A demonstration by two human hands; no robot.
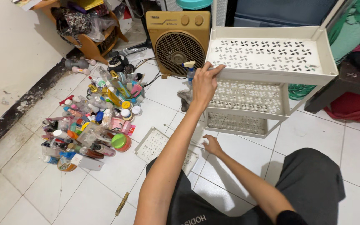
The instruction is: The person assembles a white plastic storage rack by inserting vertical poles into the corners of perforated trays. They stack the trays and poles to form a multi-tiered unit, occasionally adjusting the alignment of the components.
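Observation:
A cream plastic three-tier rack (271, 77) with perforated shelves stands on the white tiled floor in front of me. My left hand (204, 85) reaches up and grips the front left edge of its top shelf. Lower down, my right hand (211, 145) rests flat on the floor with fingers apart, holding nothing. It lies just right of a loose perforated shelf tray (157, 143) on the tiles. A thin rod (179, 133) lies between that tray and the rack's bottom shelf.
A heap of small bottles, jars and tubes (90, 125) covers the floor at left. A yellowish box fan (178, 41) stands behind, beside a small spray bottle (190, 71). There is a wooden stool with clutter (88, 29) at back left and a dark bench (346, 83) at right.

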